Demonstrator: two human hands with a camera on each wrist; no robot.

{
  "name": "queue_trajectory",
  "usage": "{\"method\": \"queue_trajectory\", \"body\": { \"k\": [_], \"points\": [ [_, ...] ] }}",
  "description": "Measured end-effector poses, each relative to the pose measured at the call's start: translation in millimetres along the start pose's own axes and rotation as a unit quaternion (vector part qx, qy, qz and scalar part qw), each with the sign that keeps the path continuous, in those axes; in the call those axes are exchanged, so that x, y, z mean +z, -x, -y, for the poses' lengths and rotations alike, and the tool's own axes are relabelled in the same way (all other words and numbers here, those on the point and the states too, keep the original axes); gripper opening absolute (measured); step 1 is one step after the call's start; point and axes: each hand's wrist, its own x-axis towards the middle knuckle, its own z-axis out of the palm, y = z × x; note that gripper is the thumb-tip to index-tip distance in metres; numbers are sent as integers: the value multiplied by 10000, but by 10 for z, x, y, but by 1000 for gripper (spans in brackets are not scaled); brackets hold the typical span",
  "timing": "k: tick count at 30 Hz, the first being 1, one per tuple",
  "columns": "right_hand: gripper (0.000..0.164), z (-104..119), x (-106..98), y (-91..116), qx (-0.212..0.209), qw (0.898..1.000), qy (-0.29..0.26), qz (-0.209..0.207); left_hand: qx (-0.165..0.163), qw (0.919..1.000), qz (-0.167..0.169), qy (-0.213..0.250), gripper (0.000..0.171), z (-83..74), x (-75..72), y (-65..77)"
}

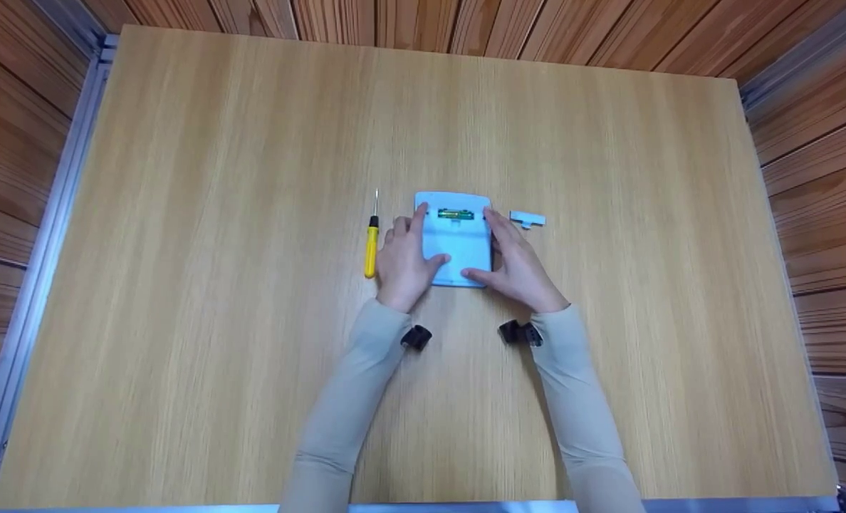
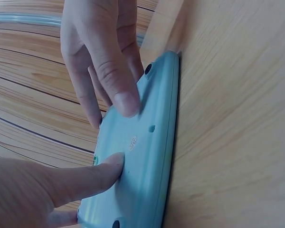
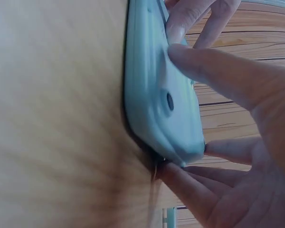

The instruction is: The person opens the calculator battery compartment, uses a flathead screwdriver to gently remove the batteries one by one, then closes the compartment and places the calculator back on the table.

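A light blue calculator (image 1: 458, 246) lies with its back side up on the table, its battery compartment uncovered. A green battery (image 1: 456, 214) sits in the compartment near the far edge. My left hand (image 1: 403, 265) grips the calculator's left side, thumb on the back and fingers along the edge. From the right, my right hand (image 1: 521, 269) holds the opposite side, its thumb (image 3: 204, 59) on the back and fingers at the edge. Just right of that hand is the small blue battery cover (image 1: 528, 219).
A screwdriver (image 1: 372, 246) with a yellow and black handle lies left of the left hand, tip pointing away. The wooden table (image 1: 216, 285) has wood-panelled walls (image 1: 423, 25) and metal rails (image 1: 45, 256) around it.
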Motion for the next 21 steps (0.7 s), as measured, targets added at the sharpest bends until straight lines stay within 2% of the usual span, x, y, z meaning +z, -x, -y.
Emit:
{"method": "queue_trajectory", "body": {
  "k": [11,21],
  "points": [
    [110,49,23,23,18,9997,110,216,-19,10000,36,36,86,-15,8,4],
    [109,81,33,19,107,9992,70,375,25,10000,67,35,88,-6,-10,10]
  ]
}}
